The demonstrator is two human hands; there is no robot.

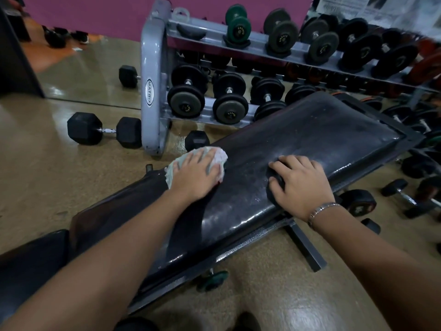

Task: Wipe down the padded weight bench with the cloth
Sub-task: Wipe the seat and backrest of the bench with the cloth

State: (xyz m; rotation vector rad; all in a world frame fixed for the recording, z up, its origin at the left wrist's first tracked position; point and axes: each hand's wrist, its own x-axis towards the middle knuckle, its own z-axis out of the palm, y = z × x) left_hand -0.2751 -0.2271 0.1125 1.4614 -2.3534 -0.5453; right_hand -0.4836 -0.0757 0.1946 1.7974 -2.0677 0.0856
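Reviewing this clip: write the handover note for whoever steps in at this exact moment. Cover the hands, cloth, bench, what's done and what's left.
Left hand: flat, fingers straight, pressing the cloth onto the far edge of the bench pad.
Right hand: on the pad's near side, fingers curled over a dark object; I cannot tell what it is.
Done: wiping is under way. The pad shines in patches, but how much has been wiped is unclear.
Left: probably the pad's wide end to the right, and the seat pad at the left.
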